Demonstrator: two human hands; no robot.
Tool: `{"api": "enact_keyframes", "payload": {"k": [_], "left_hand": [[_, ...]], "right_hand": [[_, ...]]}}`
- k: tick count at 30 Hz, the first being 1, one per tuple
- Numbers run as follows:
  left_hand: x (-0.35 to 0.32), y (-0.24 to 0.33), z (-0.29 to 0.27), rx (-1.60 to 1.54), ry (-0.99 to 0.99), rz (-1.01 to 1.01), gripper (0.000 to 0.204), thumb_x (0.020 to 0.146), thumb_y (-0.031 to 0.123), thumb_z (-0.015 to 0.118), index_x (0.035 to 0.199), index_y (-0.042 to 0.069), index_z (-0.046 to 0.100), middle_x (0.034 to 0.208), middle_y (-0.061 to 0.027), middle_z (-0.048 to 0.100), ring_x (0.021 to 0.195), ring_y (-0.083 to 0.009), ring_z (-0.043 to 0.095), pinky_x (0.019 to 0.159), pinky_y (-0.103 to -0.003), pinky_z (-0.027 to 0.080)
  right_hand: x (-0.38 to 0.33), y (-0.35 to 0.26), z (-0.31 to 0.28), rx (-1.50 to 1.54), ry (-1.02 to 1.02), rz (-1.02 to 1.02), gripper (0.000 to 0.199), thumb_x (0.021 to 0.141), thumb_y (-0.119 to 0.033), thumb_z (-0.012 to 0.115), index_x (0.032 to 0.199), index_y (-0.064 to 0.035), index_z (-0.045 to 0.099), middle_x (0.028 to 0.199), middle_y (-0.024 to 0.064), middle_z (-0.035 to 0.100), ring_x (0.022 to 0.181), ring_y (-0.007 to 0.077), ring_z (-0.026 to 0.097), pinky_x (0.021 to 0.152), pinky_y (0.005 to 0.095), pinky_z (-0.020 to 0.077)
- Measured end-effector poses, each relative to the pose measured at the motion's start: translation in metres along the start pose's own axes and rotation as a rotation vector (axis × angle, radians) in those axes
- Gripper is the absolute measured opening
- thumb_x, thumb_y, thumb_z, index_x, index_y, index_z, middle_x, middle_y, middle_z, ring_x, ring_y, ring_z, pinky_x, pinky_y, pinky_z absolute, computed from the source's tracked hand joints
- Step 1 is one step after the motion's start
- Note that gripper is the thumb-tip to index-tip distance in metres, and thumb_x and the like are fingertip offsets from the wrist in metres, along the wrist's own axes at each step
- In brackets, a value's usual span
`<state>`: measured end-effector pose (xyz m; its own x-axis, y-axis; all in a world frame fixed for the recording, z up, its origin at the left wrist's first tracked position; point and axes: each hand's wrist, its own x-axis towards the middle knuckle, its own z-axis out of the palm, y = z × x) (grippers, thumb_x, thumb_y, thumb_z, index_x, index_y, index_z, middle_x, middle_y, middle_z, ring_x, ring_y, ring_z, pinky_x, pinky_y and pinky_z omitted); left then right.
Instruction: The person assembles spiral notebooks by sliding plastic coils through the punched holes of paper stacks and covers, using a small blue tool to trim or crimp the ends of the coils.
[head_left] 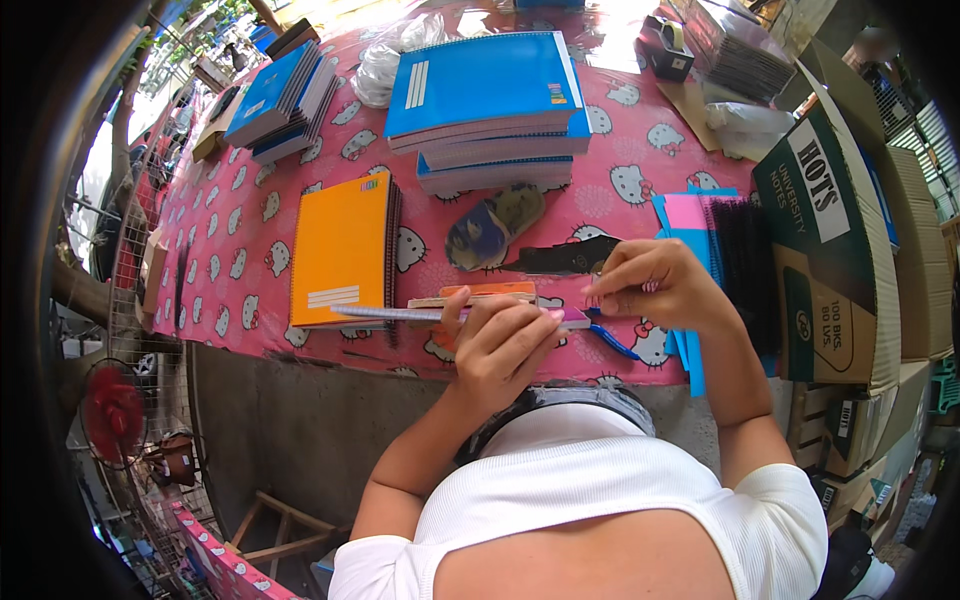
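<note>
Just beyond the table's near edge, my left hand (495,350) is closed around a thin notebook (385,313), which is tilted so that mostly its edge shows. My right hand (655,285) is raised to the right of it, thumb and fingertips pinched together; whatever they hold is too small to make out. Below those fingertips lie pliers with blue handles (612,343). Beyond the notebook are an orange-topped block (488,289) and a flat black piece (570,256). To the left, a stack of orange spiral notebooks (343,245) rests on the table.
Blue spiral notebooks (480,85) are stacked at the back middle, with another blue stack (275,95) at back left. On the right lie black binding coils (740,260) over blue sheets (682,350), beside a large cardboard box (835,230). A tape dispenser (667,48) stands behind.
</note>
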<state>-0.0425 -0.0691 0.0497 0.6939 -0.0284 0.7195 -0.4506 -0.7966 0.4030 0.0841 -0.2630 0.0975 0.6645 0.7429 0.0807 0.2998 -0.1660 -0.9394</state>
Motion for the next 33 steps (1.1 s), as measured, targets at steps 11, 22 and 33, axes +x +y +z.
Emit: {"api": "enact_keyframes", "payload": {"k": [11,22,33], "left_hand": [[-0.030,0.002,-0.002,0.071,0.017,0.163,0.027,0.069,0.014,0.076,0.096,0.014,0.072,0.087,0.0025,0.066,0.081,-0.0139,0.060,0.109,-0.039,0.016],[0.020,0.005,-0.005,0.098,-0.081,-0.226,0.024,0.069,0.021,0.078,0.091,0.013,0.071,0.083,0.0011,0.066,0.082,-0.0167,0.059,0.096,-0.040,0.026],[0.018,0.002,-0.002,0.075,-0.084,-0.204,0.023,0.064,0.014,0.079,0.085,0.012,0.070,0.081,0.0018,0.066,0.082,-0.0159,0.056,0.094,-0.039,0.030]], "right_hand": [[-0.015,-0.008,0.013,-0.140,-0.258,-0.139,0.022,0.065,0.002,0.076,0.086,-0.0060,0.075,0.074,0.0065,0.062,0.066,0.0188,0.061,0.056,0.0290,0.0460],[-0.022,-0.016,0.026,-0.348,-0.001,-0.017,0.023,0.080,-0.007,0.065,0.103,-0.0040,0.060,0.083,0.0130,0.064,0.077,0.0325,0.062,0.064,0.0383,0.0487],[-0.019,-0.001,0.034,-0.588,0.121,-0.268,0.019,0.079,-0.009,0.068,0.096,-0.0067,0.059,0.083,0.0072,0.056,0.066,0.0291,0.061,0.054,0.0371,0.0462]]}}
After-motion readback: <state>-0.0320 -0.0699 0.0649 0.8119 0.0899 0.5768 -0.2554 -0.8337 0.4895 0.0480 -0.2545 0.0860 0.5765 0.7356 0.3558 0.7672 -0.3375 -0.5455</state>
